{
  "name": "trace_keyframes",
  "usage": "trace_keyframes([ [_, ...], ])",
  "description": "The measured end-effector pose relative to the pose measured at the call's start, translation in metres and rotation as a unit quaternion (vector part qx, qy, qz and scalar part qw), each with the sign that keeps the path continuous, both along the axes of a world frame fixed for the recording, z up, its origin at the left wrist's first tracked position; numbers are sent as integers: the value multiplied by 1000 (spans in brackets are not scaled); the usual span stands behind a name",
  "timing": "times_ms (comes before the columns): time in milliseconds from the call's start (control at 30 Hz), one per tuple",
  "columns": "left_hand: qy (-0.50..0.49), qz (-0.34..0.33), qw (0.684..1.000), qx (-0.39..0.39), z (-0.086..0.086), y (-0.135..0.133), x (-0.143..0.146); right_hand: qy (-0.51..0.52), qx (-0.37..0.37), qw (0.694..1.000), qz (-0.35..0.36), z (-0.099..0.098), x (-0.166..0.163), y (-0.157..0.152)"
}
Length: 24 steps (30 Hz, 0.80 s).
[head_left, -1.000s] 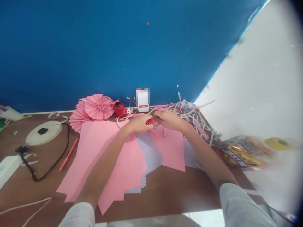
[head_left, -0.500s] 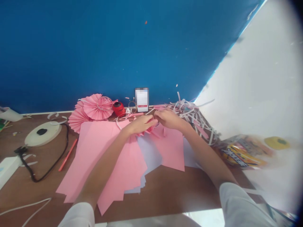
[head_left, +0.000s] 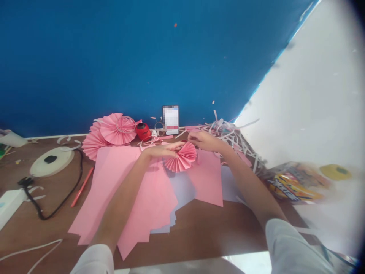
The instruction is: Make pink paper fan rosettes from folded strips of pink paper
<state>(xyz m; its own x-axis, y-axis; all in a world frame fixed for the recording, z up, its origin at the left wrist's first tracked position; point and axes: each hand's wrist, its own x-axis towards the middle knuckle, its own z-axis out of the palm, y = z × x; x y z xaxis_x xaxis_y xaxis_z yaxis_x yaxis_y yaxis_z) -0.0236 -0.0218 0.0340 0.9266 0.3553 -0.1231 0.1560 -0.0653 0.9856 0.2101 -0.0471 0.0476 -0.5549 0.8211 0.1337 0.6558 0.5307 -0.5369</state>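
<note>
A small pink pleated paper fan (head_left: 182, 158) is spread between my hands, its folds opened out toward me. My left hand (head_left: 168, 149) grips it from the left, thumb in front and fingers behind. At its upper right edge, the bent fingers of my right hand (head_left: 203, 140) are closed on the paper; their tips are partly hidden. Beneath the fan lie pink paper sheets (head_left: 122, 171) and pale lilac sheets (head_left: 182, 190). Two larger pink paper rosettes (head_left: 115, 133) rest at the back left, beside a red spool-like object (head_left: 143, 131).
A phone (head_left: 171, 120) leans on the blue wall. Paper strips (head_left: 228, 131) are heaped at the back right. On the left are a pale round disc (head_left: 51, 161), a black cable (head_left: 64, 201) and a red pen-like stick (head_left: 82, 186). A yellow packet (head_left: 296, 186) lies right.
The pink paper fan has come into fuller view, spread out below my hands. My left hand has shifted slightly left and flattened; my right hand has moved slightly right.
</note>
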Motion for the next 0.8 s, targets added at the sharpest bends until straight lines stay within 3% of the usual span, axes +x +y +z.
trace_keyframes([
  [100,1,133,987,95,-7,-2,14,0,23,1000,-3,3,-4,-3],
  [167,14,184,968,168,-12,-2,23,-3,31,1000,-3,4,-6,-4],
  [267,29,191,951,241,-14,0,27,-7,26,1000,0,7,-8,-6],
  [367,34,169,949,262,-10,-1,23,-6,14,1000,13,8,-9,-7],
  [500,16,168,960,224,-5,-2,18,-6,24,999,32,10,-11,-9],
  [800,-69,224,972,36,-16,3,20,-39,168,984,52,10,-18,-12],
])
